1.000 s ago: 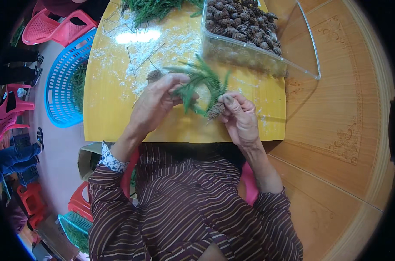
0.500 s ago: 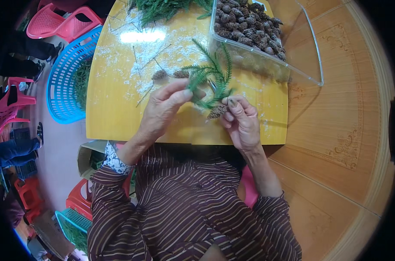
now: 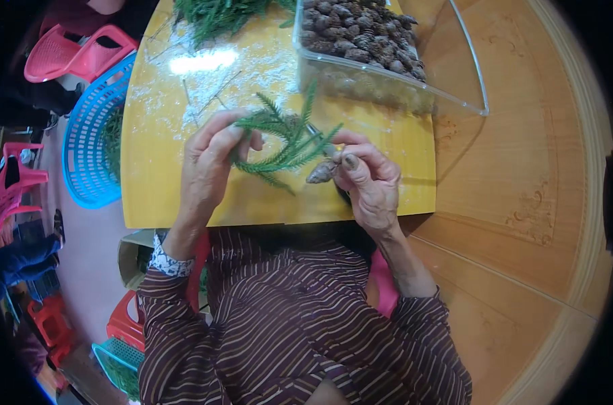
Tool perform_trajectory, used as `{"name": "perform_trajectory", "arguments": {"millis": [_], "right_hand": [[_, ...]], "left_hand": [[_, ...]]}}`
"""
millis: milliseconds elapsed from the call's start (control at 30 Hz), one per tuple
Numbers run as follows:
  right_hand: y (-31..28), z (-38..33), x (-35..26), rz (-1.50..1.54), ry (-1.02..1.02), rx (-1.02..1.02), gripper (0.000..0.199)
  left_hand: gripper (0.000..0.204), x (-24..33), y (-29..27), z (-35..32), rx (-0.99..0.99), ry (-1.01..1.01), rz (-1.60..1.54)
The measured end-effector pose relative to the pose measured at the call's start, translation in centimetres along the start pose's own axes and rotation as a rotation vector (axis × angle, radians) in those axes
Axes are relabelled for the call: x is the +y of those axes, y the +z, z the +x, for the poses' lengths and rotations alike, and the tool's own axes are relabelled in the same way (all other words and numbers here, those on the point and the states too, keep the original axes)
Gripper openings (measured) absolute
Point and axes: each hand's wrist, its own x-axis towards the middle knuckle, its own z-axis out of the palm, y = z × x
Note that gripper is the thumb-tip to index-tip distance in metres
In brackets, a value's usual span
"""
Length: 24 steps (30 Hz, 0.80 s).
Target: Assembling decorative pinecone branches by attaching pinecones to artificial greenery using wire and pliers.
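Over the yellow table (image 3: 252, 196), my left hand (image 3: 208, 165) pinches the left end of a bunch of green evergreen sprigs (image 3: 289, 142). My right hand (image 3: 367, 179) holds the sprigs' right end together with a small brown pine cone (image 3: 320, 173), fingers closed around both. Both hands hover just above the tabletop, close to its near edge. The sprigs fan out upward between the two hands.
A clear plastic bin (image 3: 387, 88) full of pine cones (image 3: 360, 34) stands at the table's far right. More green sprigs (image 3: 218, 13) and thin wires (image 3: 212, 91) lie at the back. A blue basket (image 3: 90, 142) and pink stools (image 3: 70, 54) stand on the left.
Both hands stay on the sprigs and cone. The left hand's fingers have shifted along the greenery, and the sprigs now fan out more between the hands.
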Motion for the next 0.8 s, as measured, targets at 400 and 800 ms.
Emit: {"name": "perform_trajectory", "arguments": {"millis": [400,800], "right_hand": [[0.9,0.2,-0.9,-0.622,-0.301,-0.249,0.009],[0.9,0.3,-0.3,-0.691,-0.246,-0.357,0.006]], "left_hand": [[0.026,0.2,2.1,-1.2,-0.15,-0.156,0.296],[0.026,-0.5,1.7,-0.8,-0.199,-0.165,0.175]]}}
